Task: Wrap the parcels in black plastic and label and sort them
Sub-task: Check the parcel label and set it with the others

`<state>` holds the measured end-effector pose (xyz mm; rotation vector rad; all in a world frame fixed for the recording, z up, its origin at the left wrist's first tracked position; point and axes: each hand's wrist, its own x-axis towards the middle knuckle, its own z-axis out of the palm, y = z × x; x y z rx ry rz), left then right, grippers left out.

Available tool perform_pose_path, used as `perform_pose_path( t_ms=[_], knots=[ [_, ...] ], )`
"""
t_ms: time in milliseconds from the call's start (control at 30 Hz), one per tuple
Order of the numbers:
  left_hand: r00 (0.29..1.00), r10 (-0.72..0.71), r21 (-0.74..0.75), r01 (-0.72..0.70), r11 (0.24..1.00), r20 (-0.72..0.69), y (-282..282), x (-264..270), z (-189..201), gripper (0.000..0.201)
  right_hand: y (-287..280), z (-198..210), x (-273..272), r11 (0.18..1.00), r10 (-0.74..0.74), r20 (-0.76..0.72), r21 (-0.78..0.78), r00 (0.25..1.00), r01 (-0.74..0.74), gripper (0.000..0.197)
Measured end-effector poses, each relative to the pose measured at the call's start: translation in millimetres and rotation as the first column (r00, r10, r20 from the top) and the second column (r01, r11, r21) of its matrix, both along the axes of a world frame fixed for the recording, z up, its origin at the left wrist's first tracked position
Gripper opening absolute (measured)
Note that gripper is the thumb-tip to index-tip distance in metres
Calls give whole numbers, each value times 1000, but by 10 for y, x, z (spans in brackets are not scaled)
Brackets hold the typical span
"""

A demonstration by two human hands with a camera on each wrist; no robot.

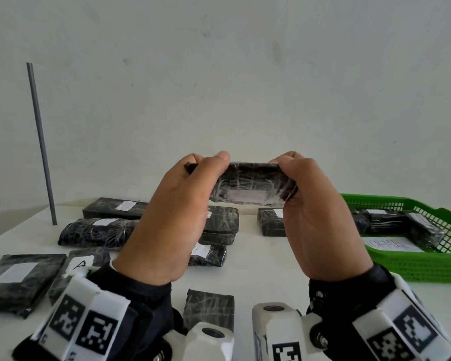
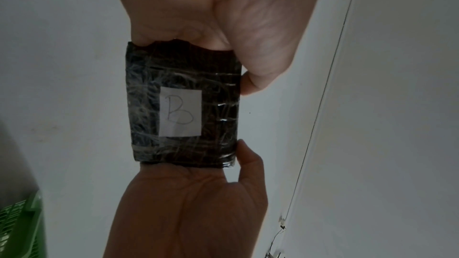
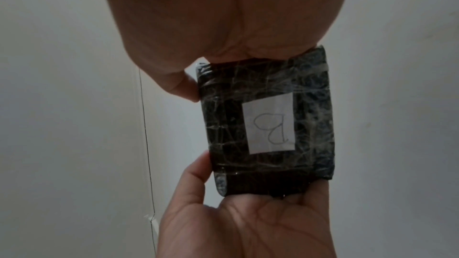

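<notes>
Wrist cameras sat nearest. Beyond them the left hand [image 1: 175, 217] and right hand [image 1: 320, 217] each gripped one end of a black-wrapped parcel [image 1: 250, 187] labelled B, raised above the worktop [image 1: 258, 269]. Other parcels lay below; a green basket [image 1: 427, 267] stood at its right edge.

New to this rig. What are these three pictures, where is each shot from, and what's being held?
No robot here: a person works with bare hands, wearing cameras. The wide picture comes from a head camera looking down at the left hand and right hand. The other two come from wrist cameras, each looking along a palm. Both hands grip one black-wrapped parcel by its ends, raised above the white table. Its paper label reads "B". More wrapped parcels lie on the table, and a green basket on the right holds a few. The white blocks with black square patterns are the wrist camera mounts.
</notes>
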<state>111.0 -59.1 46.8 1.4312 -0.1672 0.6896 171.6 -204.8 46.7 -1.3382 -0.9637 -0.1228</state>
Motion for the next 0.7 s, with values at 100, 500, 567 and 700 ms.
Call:
perform_pose_path(
  t_ms=[100, 500, 567, 700],
  knots=[
    [1000, 6, 17, -6, 1000, 9, -44, -24, 25, 66, 27, 20, -10, 996, -44, -124, 73, 991, 53, 45],
    [991, 131, 138, -132, 982, 16, 34, -21, -2, 66, -57, 21, 14, 954, -190, -122, -259, 974, 153, 58],
    [991, 131, 201, -134, 970, 29, 46, 1, -45, 58, -40, 65, 26, 992, -122, -368, -78, 922, 100, 48],
    [990, 144, 278, -134, 951, -14, -17, 15, -94, 41, -85, 57, 123, 980, 99, -506, 200, 857, 5, 14]
  ],
)
